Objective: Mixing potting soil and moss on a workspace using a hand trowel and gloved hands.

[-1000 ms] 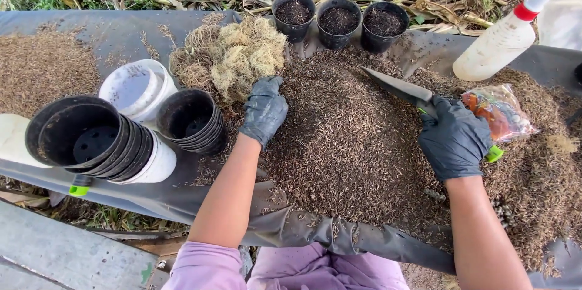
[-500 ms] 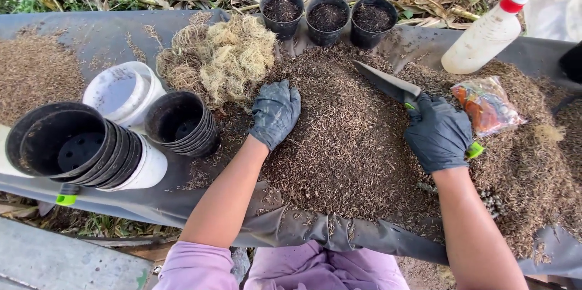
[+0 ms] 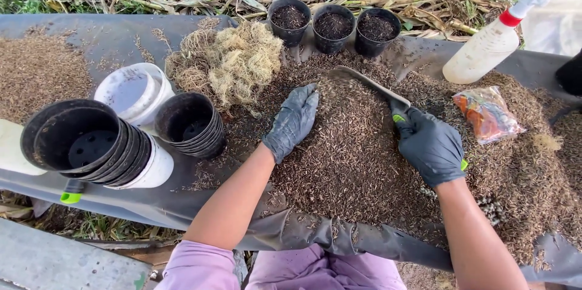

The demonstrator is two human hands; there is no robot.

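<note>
Head view shows me both gloved hands over a heap of brown potting mix (image 3: 357,163) spread on the dark-covered counter (image 3: 91,35). My right hand (image 3: 431,146) has its grip closed around the green handle of a metal trowel (image 3: 364,81), whose blade lies angled up-left, loaded with mix. My left hand (image 3: 292,121) lies flat and open on the heap, fingertips touching the blade's edge, holding nothing. Three small black pots (image 3: 332,25), filled, stand in a row beyond. Stacked empty pots (image 3: 189,125) sit to the left, dry moss (image 3: 233,63) behind, a spray bottle (image 3: 494,38) at right.
</note>
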